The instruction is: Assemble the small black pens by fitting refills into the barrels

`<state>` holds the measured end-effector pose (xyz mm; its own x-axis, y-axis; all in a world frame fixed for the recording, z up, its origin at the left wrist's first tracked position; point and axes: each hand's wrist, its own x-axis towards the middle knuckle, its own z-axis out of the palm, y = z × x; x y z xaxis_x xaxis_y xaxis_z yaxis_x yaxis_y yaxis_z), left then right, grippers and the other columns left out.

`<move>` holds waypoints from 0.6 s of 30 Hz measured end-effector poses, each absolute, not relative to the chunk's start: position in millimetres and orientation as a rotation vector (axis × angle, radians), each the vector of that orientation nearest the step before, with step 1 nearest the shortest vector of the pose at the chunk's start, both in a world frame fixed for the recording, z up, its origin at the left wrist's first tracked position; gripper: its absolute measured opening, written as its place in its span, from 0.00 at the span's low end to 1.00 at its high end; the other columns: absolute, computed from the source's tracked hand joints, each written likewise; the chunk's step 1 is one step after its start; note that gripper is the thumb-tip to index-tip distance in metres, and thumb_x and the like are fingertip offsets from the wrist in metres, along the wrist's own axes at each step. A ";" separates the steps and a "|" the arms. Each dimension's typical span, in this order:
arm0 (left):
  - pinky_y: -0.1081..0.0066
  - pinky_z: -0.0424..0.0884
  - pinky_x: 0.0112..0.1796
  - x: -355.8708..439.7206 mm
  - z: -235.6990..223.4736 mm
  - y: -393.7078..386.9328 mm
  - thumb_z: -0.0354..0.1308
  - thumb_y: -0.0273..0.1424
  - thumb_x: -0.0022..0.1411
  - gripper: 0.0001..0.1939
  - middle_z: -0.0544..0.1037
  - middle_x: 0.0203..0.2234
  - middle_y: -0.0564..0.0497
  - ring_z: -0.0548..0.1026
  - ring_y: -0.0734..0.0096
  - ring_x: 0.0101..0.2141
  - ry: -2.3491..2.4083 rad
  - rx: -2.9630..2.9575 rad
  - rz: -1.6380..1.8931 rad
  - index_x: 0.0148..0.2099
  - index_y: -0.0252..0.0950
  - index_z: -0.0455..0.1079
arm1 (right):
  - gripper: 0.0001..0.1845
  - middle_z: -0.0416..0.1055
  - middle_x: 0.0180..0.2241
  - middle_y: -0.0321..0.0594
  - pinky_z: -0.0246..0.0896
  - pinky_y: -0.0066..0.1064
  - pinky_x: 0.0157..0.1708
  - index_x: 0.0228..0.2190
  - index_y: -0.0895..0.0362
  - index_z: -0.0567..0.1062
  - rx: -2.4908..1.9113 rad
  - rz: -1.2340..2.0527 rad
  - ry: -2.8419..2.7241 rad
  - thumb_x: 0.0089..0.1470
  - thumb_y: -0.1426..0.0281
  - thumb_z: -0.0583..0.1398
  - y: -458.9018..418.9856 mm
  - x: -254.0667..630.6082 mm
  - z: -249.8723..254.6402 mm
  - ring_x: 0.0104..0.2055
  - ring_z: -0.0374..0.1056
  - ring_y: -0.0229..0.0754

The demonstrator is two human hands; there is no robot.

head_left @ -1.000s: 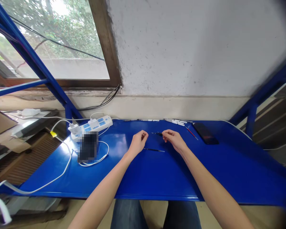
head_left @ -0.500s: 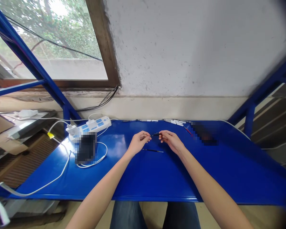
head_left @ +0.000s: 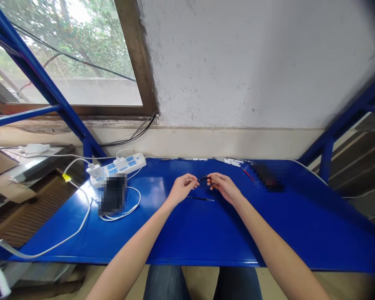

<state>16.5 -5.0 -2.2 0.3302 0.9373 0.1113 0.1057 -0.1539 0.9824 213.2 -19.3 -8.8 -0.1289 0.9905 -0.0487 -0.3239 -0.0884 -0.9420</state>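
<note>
Both my hands meet over the middle of the blue table (head_left: pixel 206 233). My left hand (head_left: pixel 181 188) and my right hand (head_left: pixel 223 186) each pinch one end of a small thin black piece (head_left: pixel 203 178) held between them, just above the tabletop. A thin black rod (head_left: pixel 200 198) lies flat on the table right below my hands, touched by neither.
A white power strip (head_left: pixel 118 163) with plugs and white cables (head_left: pixel 81 221) sits at the back left beside a blurred dark object (head_left: pixel 113 194). Small white pieces and a red stick (head_left: pixel 234 161) lie along the back edge, next to another blurred dark object (head_left: pixel 265 177).
My left hand has moved right and taken hold of the small black piece that only my right hand held a second ago. The rod on the table has not moved.
</note>
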 end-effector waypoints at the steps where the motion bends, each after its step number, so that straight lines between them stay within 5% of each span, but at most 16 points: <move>1: 0.70 0.70 0.33 16.6 -1.7 -5.3 0.58 0.35 0.56 0.10 0.79 0.28 0.47 0.75 0.70 0.29 0.980 1.543 0.986 0.36 0.33 0.68 | 0.19 0.72 0.29 0.41 0.60 0.29 0.30 0.32 0.59 0.78 -0.941 1.496 -1.013 0.42 0.57 0.68 -19.5 213.0 -9.0 0.32 0.67 0.39; 11: 0.71 0.69 0.33 13.5 -0.5 -6.1 0.55 0.37 0.59 0.11 0.79 0.27 0.47 0.75 0.70 0.28 1.041 1.676 0.969 0.34 0.34 0.70 | 0.18 0.74 0.30 0.42 0.58 0.29 0.30 0.32 0.59 0.79 -1.051 1.419 -1.195 0.40 0.59 0.69 -19.1 212.5 -10.1 0.32 0.67 0.39; 18: 0.72 0.66 0.32 12.2 4.7 -10.6 0.54 0.32 0.60 0.07 0.77 0.26 0.52 0.73 0.71 0.28 1.144 1.975 0.893 0.33 0.36 0.71 | 0.13 0.75 0.32 0.40 0.61 0.31 0.34 0.33 0.57 0.78 -1.205 1.100 -1.575 0.49 0.60 0.62 -19.8 213.5 -11.0 0.35 0.70 0.41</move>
